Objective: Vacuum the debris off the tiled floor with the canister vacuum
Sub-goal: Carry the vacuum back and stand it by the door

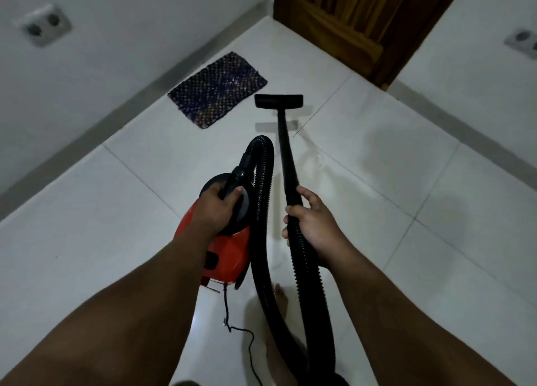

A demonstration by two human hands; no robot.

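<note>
Single head-worn wide-angle view, looking forward and steeply down over both forearms to the white tiled floor [377,188]; left hand [215,208] and right hand [311,220] lie near, at mid-frame; a wooden door [357,22] and two walls meeting in a corner close the top edge; straight lines bow outward; no second view

A dark patterned mat [217,90] is lying by the left wall, a wooden door [360,22] is standing in the corner, and wall sockets [43,25] are flanking both sides.
</note>
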